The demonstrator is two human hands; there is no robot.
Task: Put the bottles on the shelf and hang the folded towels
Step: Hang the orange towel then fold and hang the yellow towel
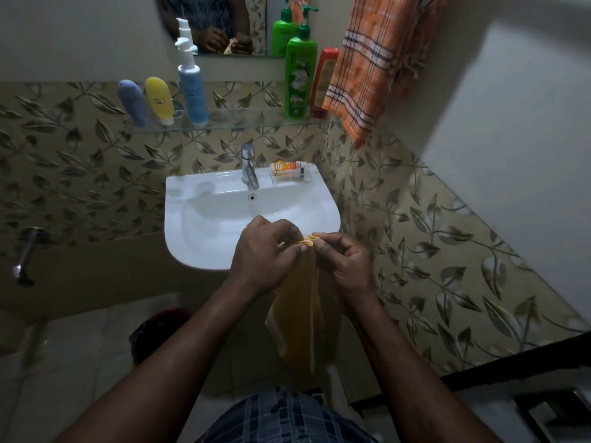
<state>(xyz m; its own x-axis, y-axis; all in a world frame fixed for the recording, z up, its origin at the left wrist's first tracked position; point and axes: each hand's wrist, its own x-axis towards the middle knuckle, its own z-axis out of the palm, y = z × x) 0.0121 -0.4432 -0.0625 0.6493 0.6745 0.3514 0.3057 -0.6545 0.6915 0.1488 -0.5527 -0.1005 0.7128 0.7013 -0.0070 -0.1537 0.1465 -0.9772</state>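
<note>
A yellow towel point(300, 302) hangs in front of the sink's point(179, 231) near edge, its top corner pinched by the left hand point(265, 254) and right hand point(343, 262), fingers closed on the cloth. Five bottles already stand on the glass shelf point(236, 124); an orange towel point(364, 75) hangs at its right end. Best to align the edges squarely before hanging
</note>
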